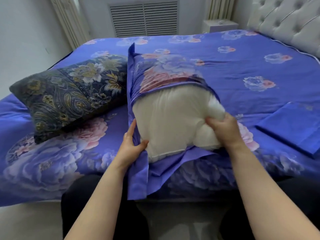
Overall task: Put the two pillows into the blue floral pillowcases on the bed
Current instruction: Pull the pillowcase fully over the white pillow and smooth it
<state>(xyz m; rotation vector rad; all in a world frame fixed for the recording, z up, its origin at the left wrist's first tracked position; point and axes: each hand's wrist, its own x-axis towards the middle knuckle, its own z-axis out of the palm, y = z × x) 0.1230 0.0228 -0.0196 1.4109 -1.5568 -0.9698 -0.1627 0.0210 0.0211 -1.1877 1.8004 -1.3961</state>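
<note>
1. A white pillow [170,122] stands partly inside a blue floral pillowcase [161,73] near the front edge of the bed [225,66] — its far half is covered, its near half is bare.
2. The left hand [131,142] grips the pillowcase's open edge on the left side; the thumb presses on the fabric against the pillow's lower left corner and the fingers are curled behind the cloth.
3. The right hand [223,129] grips the pillow's near right corner, its fingers closed on a bunched fold of the white fabric.
4. The loose lower flap of the pillowcase spreads out under the pillow and hangs over the edge of the bed.
5. A second pillow [69,96] in a dark cover with a gold floral print lies to the left, just beside the pillowcase.
6. A folded blue cloth [290,127] lies flat on the bed to the right — whether it is the other pillowcase cannot be told.
7. A tufted pale headboard [285,19] stands at the upper right, a slatted vent [144,19] on the far wall.
</note>
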